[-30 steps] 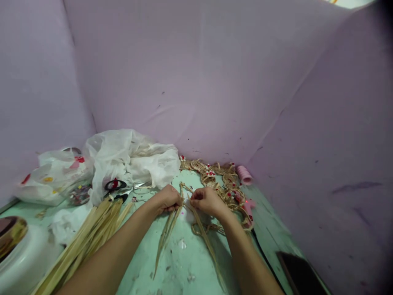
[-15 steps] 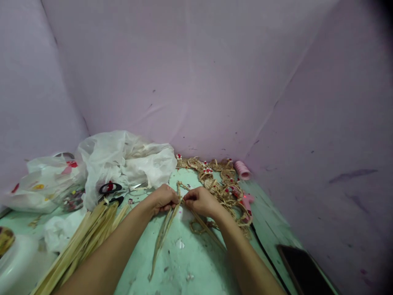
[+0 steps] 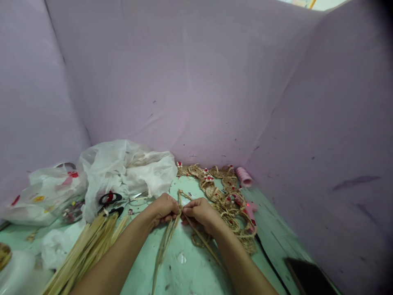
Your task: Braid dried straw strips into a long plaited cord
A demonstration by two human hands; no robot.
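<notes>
Both hands meet over the green table, pinching dry plant-fibre strands that form a braid. My left hand (image 3: 167, 209) is closed on the fibre braid (image 3: 179, 196), with loose strands (image 3: 166, 241) hanging down toward me below it. Close beside it, my right hand (image 3: 198, 212) is closed, thumb and fingertips gripping a strand (image 3: 204, 239) that trails down to the right. The braid's upper end bends over beyond the fingers. Exactly how the strands cross is hidden between the fingertips. Coils of finished braid with red and white beads (image 3: 208, 176) lie just past my right hand.
A bundle of fibre strips (image 3: 89, 246) lies at left, below black-handled scissors (image 3: 110, 198). White plastic bags (image 3: 129, 168) stand behind. At right are a pink thread spool (image 3: 244, 177), a pink glue gun (image 3: 251, 209) with a black cord (image 3: 272, 262), and a dark phone-like slab (image 3: 310, 274).
My right hand has moved in against the left hand, drawing its strand across to the braid. My left hand keeps its hold. The camera view has shifted slightly.
</notes>
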